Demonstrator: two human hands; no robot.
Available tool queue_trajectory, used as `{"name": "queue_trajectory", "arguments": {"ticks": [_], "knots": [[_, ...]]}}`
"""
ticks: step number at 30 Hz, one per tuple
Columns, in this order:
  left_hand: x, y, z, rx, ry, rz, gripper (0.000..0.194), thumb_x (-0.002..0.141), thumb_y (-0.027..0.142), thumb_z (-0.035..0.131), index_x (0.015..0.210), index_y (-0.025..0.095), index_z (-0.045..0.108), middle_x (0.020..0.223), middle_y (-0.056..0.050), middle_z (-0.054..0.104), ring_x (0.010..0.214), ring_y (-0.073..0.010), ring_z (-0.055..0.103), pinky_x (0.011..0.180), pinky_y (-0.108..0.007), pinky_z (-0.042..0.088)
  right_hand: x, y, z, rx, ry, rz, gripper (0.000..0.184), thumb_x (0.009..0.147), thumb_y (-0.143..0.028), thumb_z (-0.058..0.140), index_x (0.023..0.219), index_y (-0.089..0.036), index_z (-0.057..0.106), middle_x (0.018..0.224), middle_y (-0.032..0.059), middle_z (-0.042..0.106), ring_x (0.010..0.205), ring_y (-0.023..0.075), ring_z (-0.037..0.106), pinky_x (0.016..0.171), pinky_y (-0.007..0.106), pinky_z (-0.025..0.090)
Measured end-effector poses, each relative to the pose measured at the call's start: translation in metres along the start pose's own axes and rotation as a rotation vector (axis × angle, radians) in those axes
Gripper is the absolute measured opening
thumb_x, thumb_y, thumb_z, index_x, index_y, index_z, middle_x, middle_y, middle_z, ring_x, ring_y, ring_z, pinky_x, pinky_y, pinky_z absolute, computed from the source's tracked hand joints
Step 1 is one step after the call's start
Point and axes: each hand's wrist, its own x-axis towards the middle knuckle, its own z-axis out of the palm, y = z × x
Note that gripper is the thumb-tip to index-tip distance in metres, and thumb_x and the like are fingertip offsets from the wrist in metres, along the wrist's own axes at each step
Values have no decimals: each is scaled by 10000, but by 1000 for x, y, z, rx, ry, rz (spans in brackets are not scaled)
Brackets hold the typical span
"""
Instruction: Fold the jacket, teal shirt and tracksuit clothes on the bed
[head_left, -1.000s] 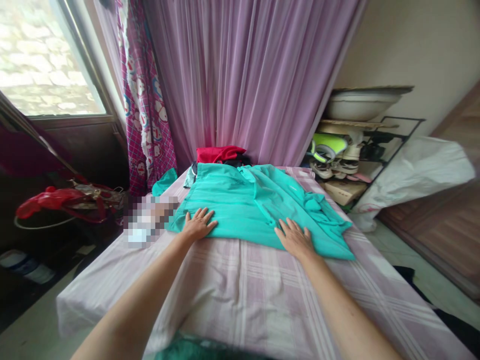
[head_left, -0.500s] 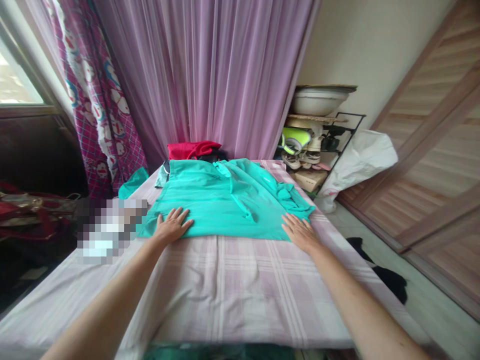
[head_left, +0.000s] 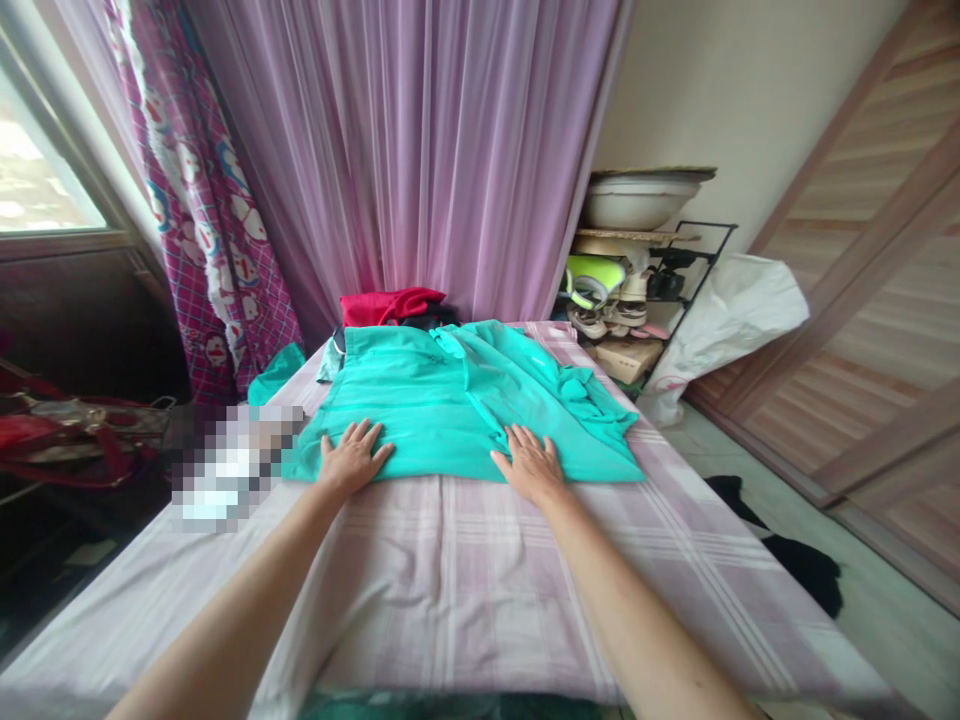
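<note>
A turquoise garment point(head_left: 420, 400) lies spread across the table, its near edge roughly straight and its far right part bunched in folds. Its exact kind is hard to make out. My left hand point(head_left: 352, 457) rests flat on the near left part of the cloth, fingers spread. Near the middle of the same edge, my right hand point(head_left: 531, 462) lies palm down with its fingers apart, beside a loose fold. Neither hand grips the fabric.
A checked cloth point(head_left: 517, 600) covers the table. Red folded fabric point(head_left: 394, 305) lies at the far edge, before a purple curtain point(head_left: 450, 150). To the right stand a shoe rack point(head_left: 637, 290), a white bag point(head_left: 739, 310) and a wooden wardrobe point(head_left: 862, 300). A blurred patch point(head_left: 225, 480) covers the left edge.
My right hand has moved left from the garment's right corner to near its middle. That corner now lies flatter and extends farther right. The left hand stays about where it was.
</note>
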Motion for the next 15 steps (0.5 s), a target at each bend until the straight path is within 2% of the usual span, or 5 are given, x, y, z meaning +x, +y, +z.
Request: {"name": "queue_trajectory", "arguments": {"ticks": [4,7,9,12,15], "knots": [[-11,59,-1,-61,113,102,566,991,512,291,1484,270,428,1586,-93,377,1472,-313,306,1176,-630,205,-4,3,2,-4,29,-10,641,1003,-529,264,1535,-182,354,1603,121,327,1470,259,276,1171,536,194],[-19,118,5,-136,89,247,579,993,513,280,1494,260,423,1570,-92,404,1464,-310,323,1194,-618,192,-5,3,1,-19,32,-7,633,1005,-524,263,1528,-184,371,1593,119,346,1463,259,293,1169,533,203],[-22,145,12,-169,65,281,608,990,531,278,1500,234,420,1571,-108,398,1473,-316,302,1209,-615,153,-5,3,1,-34,37,-4,623,1007,-523,261,1523,-196,382,1587,119,359,1458,259,305,1165,531,209],[-24,153,20,-182,78,288,611,993,532,267,1494,225,433,1568,-113,403,1473,-312,299,1212,-604,155,-5,3,2,-54,45,-6,618,1005,-523,271,1518,-200,391,1583,123,367,1454,258,314,1164,523,215],[-25,131,23,-154,105,269,588,996,517,277,1484,236,445,1561,-99,416,1466,-302,314,1201,-616,174,-5,3,3,-54,39,0,626,1006,-519,277,1523,-181,377,1587,119,359,1457,248,308,1165,520,218]]}}
